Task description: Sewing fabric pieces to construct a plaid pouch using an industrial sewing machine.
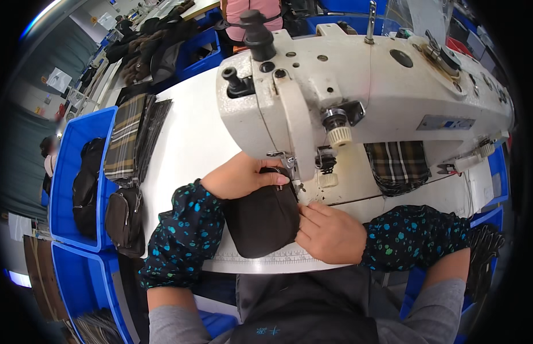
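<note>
A dark brown fabric piece with a rounded lower edge, like a pouch or bag panel, lies on the white sewing table. Its upper corner reaches the needle area of a white sewing machine. Beside the presser foot, my left hand grips the top of the piece, thumb above and fingers partly hidden under the machine head. On the right edge, my right hand pinches the fabric with curled fingers; the fingertips are partly hidden. Both forearms wear dark sleeves with blue-green flowers.
Stacked plaid fabric pieces and a small brown bag sit at the table's left edge. More plaid pieces lie under the machine arm, near small snips. Blue bins stand at left. A person in pink is beyond.
</note>
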A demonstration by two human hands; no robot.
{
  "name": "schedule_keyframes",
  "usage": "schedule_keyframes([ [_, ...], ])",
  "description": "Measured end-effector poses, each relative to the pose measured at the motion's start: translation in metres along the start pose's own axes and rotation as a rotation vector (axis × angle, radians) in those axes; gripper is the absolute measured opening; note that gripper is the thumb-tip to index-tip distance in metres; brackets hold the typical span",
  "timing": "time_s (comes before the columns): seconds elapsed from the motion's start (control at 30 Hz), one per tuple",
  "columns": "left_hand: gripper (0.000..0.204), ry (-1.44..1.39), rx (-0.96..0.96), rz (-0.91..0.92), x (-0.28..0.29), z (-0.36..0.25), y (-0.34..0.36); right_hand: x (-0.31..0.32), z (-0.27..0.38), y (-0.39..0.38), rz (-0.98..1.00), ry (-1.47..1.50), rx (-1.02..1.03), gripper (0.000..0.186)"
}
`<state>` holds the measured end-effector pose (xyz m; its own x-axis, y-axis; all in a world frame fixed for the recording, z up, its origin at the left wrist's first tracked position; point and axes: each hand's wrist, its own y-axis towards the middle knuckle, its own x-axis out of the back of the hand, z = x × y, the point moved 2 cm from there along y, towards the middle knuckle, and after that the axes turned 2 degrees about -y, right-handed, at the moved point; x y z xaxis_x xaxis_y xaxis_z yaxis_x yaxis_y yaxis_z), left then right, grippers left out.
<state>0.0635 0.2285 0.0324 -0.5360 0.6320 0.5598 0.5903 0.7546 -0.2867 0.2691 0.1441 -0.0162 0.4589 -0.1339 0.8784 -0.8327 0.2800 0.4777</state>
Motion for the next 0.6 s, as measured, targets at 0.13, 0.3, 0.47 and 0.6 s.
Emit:
schedule_keyframes([
  [0.13, 0.032, 0.076, -0.023, -0.278, -0.023, 0.012, 0.003, -0.003, 0.002, -0.004, 0.01, -0.051, 0.003, 0.017],
  [0.3, 0.02, 0.257, -0.099, -0.346, -0.031, 0.001, -0.003, 0.005, 0.0, -0.003, 0.005, -0.004, 0.074, 0.02],
  [0.47, 0.018, 0.273, -0.111, -0.347, -0.031, 0.004, -0.003, 0.009, -0.022, 0.003, -0.078, -0.017, -0.035, 0.019],
  [0.6, 0.015, 0.257, -0.164, -0.376, -0.03, 0.004, -0.005, -0.004, -0.017, -0.002, -0.224, -0.13, 0.02, 0.019],
])
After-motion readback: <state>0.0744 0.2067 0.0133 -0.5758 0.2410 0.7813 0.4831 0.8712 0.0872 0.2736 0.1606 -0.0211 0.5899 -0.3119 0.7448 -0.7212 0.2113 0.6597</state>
